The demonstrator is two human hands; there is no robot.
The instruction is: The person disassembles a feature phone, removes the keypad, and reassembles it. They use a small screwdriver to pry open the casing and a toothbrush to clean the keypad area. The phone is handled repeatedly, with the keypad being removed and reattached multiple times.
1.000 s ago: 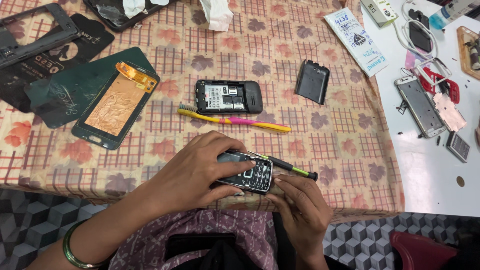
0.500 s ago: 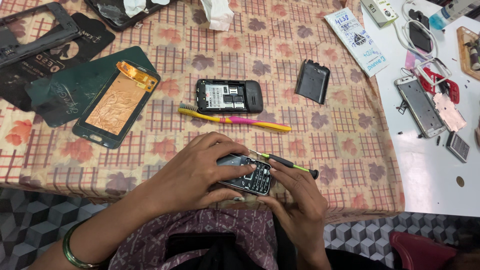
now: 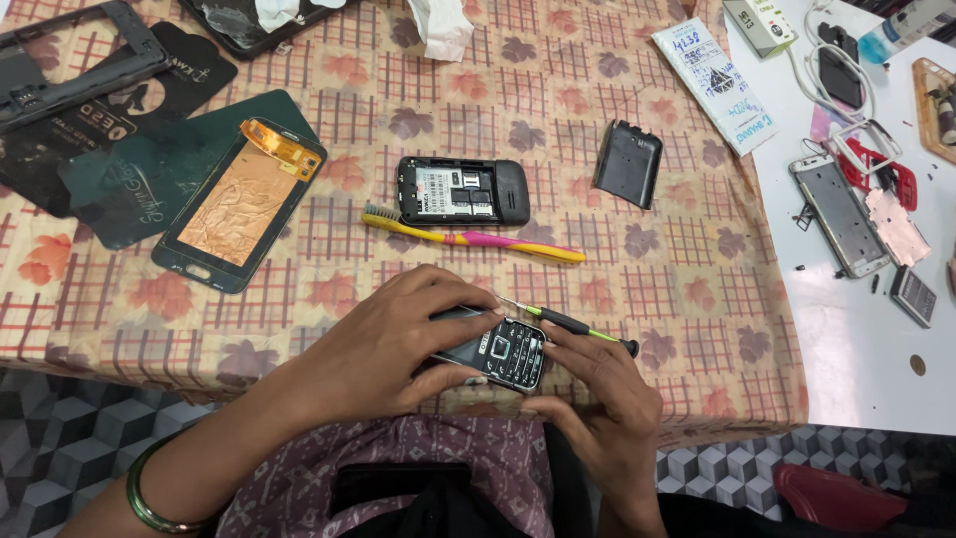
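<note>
Two bare hands meet at the near edge of the worktop, over the person's lap. The left hand wraps over the top of a black keypad phone, its grip closed on the handset with the fingers curled across the upper end and the thumb underneath. The right hand supports the phone's lower end from below, and its grip is also closed on a slim screwdriver with a green and black handle, whose metal tip points left toward the phone's top edge. The phone lies face up, keypad showing, tilted slightly and held just above the cloth-covered worktop edge. A green bangle circles the left wrist. Just beyond the hands lies a toothbrush with a yellow and pink handle, bristles to the left. Behind it rests an opened black phone body with its battery bay exposed, and well to its right a black back cover. To the left sits a smartphone display panel, copper-coloured back upward, partly on a dark green sheet. Farther left lies a black frame. On the white surface to the right are a stripped silver phone chassis, a small grey battery and a printed paper packet.
</note>
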